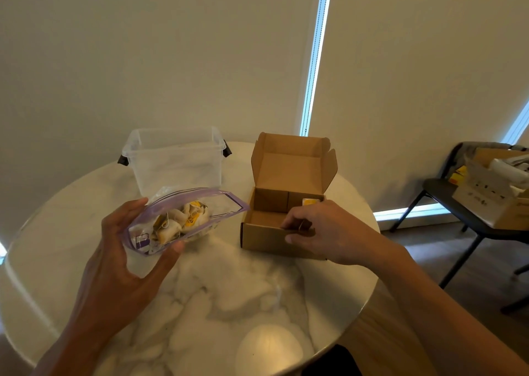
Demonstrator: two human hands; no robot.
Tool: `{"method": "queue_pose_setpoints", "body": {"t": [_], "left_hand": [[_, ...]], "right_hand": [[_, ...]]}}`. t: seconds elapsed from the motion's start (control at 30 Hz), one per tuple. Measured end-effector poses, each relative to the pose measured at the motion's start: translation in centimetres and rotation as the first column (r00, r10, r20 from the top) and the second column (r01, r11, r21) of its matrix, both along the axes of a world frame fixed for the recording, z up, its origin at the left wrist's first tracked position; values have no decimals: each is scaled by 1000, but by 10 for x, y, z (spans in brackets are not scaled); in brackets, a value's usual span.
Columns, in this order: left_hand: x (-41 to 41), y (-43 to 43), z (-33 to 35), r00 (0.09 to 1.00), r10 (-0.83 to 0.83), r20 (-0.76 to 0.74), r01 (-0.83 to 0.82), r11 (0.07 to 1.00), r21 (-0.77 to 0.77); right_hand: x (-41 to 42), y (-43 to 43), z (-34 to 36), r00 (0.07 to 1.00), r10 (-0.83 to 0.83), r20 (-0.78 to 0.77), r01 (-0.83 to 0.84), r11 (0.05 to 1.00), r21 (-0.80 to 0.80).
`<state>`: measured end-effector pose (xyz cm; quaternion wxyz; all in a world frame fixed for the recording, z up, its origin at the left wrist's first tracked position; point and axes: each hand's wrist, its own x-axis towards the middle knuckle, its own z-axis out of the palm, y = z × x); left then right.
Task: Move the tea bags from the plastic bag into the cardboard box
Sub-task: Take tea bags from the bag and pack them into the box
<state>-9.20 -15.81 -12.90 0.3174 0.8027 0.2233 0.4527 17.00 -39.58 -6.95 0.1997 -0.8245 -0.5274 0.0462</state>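
Observation:
My left hand (114, 249) grips a clear plastic bag (183, 218) with a purple zip rim, held open above the table. Several tea bags (179, 221) with yellow tags lie inside it. To the right stands an open cardboard box (266, 238), its lid tipped up at the back. My right hand (320, 229) reaches over the box's front right wall, its fingers pinched on a tea bag (300, 226) by its string inside the box. One tea bag with a yellow tag (310, 202) rests against the box's back right corner.
The round marble table (217, 289) holds a clear plastic tub (174, 158) with black latches behind the bag. A dark chair (446, 201) at the right carries cardboard boxes and papers. Roller blinds cover the windows behind.

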Motion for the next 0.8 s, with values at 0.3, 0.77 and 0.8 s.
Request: {"method": "queue_pose_setpoints", "body": {"t": [0.3,0.77,0.8], "left_hand": [[0,-1,1,1000,-28,4,28,1000,-10],[2,-2,4,999,-49,-5,49,999,10],[2,-2,4,998,-56,-1,56,998,11]], "right_hand": [[10,-28,29,998,-17,-60,20,999,47],[48,14,18,944,-46,327,135,958,-255],[49,14,18,944,-37,328,128,957,-260]]}}
